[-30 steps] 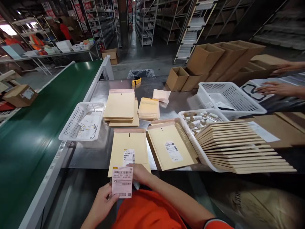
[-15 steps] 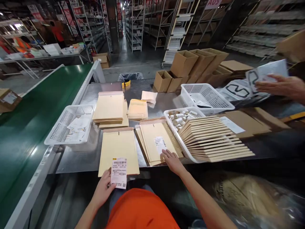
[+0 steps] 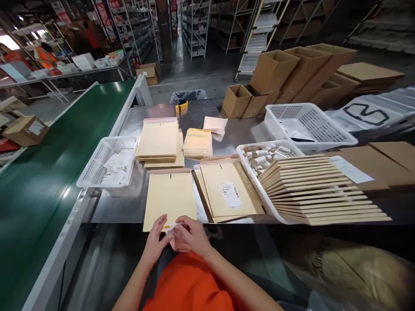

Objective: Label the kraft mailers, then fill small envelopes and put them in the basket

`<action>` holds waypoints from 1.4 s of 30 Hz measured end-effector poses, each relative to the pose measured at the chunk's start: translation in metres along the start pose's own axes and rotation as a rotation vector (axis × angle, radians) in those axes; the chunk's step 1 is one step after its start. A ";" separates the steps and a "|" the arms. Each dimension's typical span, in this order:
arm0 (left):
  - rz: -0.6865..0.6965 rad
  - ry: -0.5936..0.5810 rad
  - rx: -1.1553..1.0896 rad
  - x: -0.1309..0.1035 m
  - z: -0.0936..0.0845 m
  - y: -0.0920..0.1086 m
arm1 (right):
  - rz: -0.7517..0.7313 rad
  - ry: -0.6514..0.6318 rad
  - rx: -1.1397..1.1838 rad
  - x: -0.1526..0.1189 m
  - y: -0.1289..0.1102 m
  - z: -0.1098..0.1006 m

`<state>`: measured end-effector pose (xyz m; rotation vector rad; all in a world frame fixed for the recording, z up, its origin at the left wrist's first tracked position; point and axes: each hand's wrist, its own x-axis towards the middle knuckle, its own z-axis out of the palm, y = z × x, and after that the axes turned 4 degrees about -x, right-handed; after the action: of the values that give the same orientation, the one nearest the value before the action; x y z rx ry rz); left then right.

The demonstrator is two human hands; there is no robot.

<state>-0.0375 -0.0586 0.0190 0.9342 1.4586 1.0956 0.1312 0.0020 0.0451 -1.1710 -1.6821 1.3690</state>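
Note:
A printed shipping label point(image 3: 167, 230) is between my two hands at the table's front edge, partly covered by fingers. My left hand point(image 3: 156, 242) pinches its left side. Curled over its right side is my right hand point(image 3: 194, 237), fingertips closed on it. Just beyond them lies a cream padded envelope point(image 3: 170, 194), flat, with no label on it. To its right, another padded envelope point(image 3: 215, 198) carries a white label point(image 3: 231, 195) and rests on others. Farther back is a stack of padded envelopes point(image 3: 158, 138).
A white basket point(image 3: 89, 166) with papers stands at left beside the green conveyor point(image 3: 73, 142). At right, a basket of small bottles point(image 3: 264, 155) adjoins a fanned row of padded envelopes point(image 3: 324, 194). Behind are another white basket point(image 3: 324, 129), cartons point(image 3: 275, 69) and small pink-yellow pouches point(image 3: 197, 142).
My right hand has left the labelled envelope and moved left onto the label my left hand holds. The label is now tilted and bent. A co-worker's hand at right has left view.

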 end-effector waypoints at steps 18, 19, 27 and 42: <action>-0.377 0.094 -0.234 -0.036 -0.018 -0.085 | 0.084 0.346 -0.590 0.143 0.071 0.037; -0.365 0.036 -0.186 -0.046 -0.019 -0.086 | 0.066 0.339 -0.603 0.144 0.074 0.037; -0.028 0.125 0.285 -0.025 -0.039 -0.030 | -0.237 0.029 -0.962 0.101 0.089 0.053; -0.018 0.046 0.170 0.005 -0.055 -0.033 | -0.426 -0.486 -0.978 0.032 0.082 0.054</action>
<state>-0.0924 -0.0719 -0.0120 1.0181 1.6141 0.9976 0.0893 0.0154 -0.0480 -0.8560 -2.9158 0.5421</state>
